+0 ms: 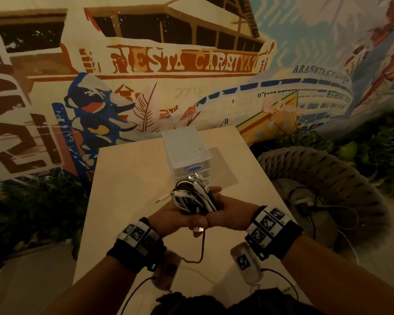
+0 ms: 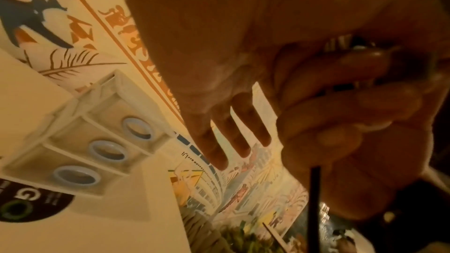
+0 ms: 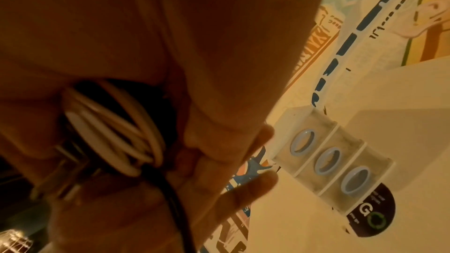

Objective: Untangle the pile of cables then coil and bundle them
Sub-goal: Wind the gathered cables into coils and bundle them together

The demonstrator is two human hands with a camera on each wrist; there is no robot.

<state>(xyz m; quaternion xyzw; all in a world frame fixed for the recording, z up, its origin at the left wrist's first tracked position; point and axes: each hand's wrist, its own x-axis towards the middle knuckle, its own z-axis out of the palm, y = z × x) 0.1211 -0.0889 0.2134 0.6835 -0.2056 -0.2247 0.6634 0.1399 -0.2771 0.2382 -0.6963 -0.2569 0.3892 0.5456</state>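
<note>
A coiled bundle of black and white cables (image 1: 192, 196) is held above the table between both hands. My left hand (image 1: 175, 214) grips it from the left, thumb on the near side; in the left wrist view three of its fingers (image 2: 233, 128) stretch out straight. My right hand (image 1: 232, 210) wraps it from the right, and white loops (image 3: 116, 134) show under its palm. A metal plug (image 1: 198, 229) pokes out below the thumbs. One black cable end (image 1: 203, 244) hangs down to the table. A thin jack tip (image 1: 162, 198) sticks out to the left.
A small white three-drawer unit (image 1: 187, 146) with blue ring pulls (image 3: 326, 159) stands on the light wooden table (image 1: 127, 178) just beyond the hands. A woven chair (image 1: 316, 176) holding more cables sits to the right. A painted wall is behind, with plants on both sides.
</note>
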